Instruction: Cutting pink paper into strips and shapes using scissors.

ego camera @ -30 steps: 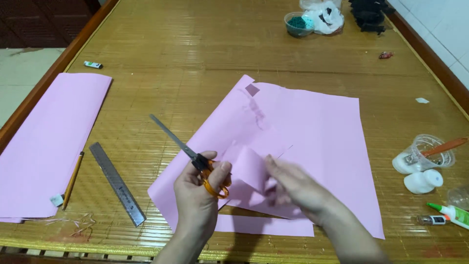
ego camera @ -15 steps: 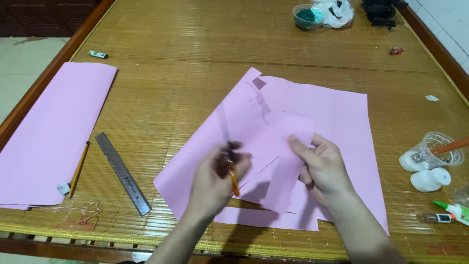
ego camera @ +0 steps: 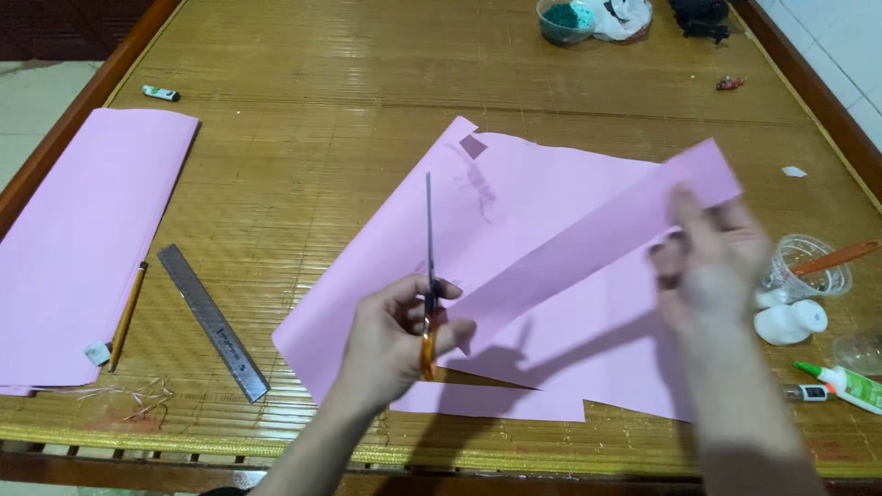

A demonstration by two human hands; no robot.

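Observation:
My left hand grips a pair of orange-handled scissors, blades closed and pointing away from me. My right hand holds up a long pink paper strip by its far end; the strip slants from near the scissors up to the right. Under both hands lies a large pink paper sheet spread on the bamboo mat.
A folded pink paper stack, a pencil and a metal ruler lie at the left. At the right sit a clear cup, a white bottle and a glue bottle. A bowl stands far back.
My right hand has lifted the pink strip up and to the right, unfolding it. The scissors have swung from slanting left to pointing straight away.

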